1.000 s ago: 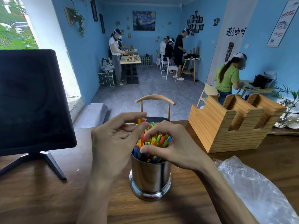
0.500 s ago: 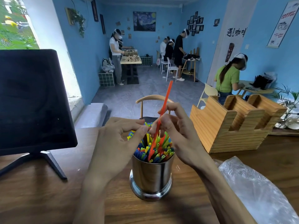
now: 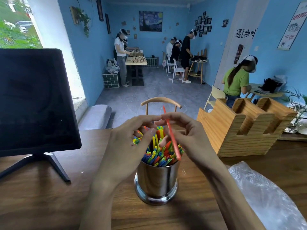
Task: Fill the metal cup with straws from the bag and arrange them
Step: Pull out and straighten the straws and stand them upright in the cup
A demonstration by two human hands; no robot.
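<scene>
A shiny metal cup point(image 3: 157, 181) stands on the wooden table point(image 3: 41, 196) in front of me, packed with several coloured straws point(image 3: 159, 155). My right hand point(image 3: 191, 138) pinches a single red straw point(image 3: 172, 135) that leans up and to the left, its lower end at the cup's right rim. My left hand point(image 3: 127, 143) hovers over the cup's left side with curled fingers among the straw tops, thumb beside a yellow one. The clear plastic bag point(image 3: 265, 196) lies flat at the lower right.
A dark screen on a stand point(image 3: 33, 100) fills the left of the table. A wooden slotted holder point(image 3: 242, 128) sits at the right. A chair back point(image 3: 161, 102) rises behind the table. Several people work at tables further back.
The right hand pulled a red straw out of the bunch, then tilted it and shifted it to the cup's right rim. The left hand stayed over the cup's left side.
</scene>
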